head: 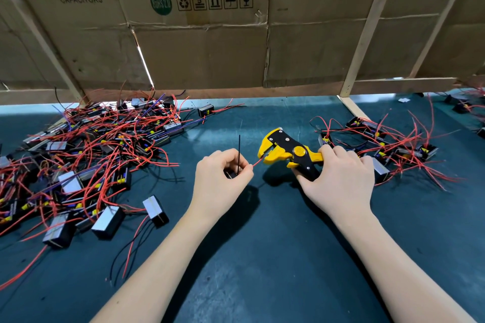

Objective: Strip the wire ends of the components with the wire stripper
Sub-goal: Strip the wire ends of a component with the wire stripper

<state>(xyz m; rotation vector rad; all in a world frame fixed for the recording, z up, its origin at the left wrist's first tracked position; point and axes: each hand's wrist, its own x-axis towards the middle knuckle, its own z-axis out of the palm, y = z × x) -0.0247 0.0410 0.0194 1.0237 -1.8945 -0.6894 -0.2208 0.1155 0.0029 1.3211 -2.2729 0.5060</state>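
My left hand [223,181] curls round a small component, mostly hidden in the palm, and pinches its red wire [258,162]. A thin black wire [239,155] from the same component sticks straight up. The red wire's tip lies in the jaws of the yellow and black wire stripper [286,151]. My right hand [341,181] grips the stripper's handles, with the jaws pointing left.
A large heap of components with red wires [86,155] covers the left of the dark green mat [262,257]. A smaller heap of components [388,149] lies at the right behind my right hand. Cardboard panels [210,47] on wooden strips wall off the back.
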